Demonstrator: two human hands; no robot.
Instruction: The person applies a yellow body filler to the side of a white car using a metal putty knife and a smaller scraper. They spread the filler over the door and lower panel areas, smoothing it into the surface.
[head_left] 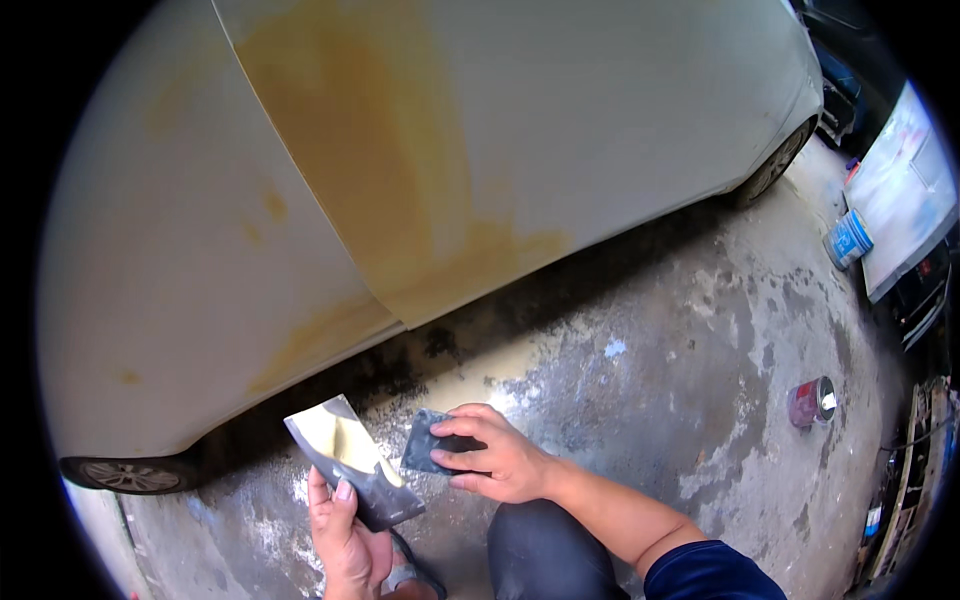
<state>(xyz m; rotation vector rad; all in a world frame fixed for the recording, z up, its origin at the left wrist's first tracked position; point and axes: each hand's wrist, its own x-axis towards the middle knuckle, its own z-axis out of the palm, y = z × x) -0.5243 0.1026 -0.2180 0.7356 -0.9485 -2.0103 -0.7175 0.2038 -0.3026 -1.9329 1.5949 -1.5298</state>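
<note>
Left hand (348, 535): holds dark board (386, 497) bearing cream paste (340, 438), lower centre; best kept steady.
Right hand (507, 460): grips dark spreader (426, 440) just right of the board; light, even strokes should gather paste cleanly.
Car (560, 130): brown-patched side spans upper frame.

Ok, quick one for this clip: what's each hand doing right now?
Left hand: closed, holding a flat dark board with pale yellow paste on it.
Right hand: closed, holding a dark, flat rectangular piece.
</note>
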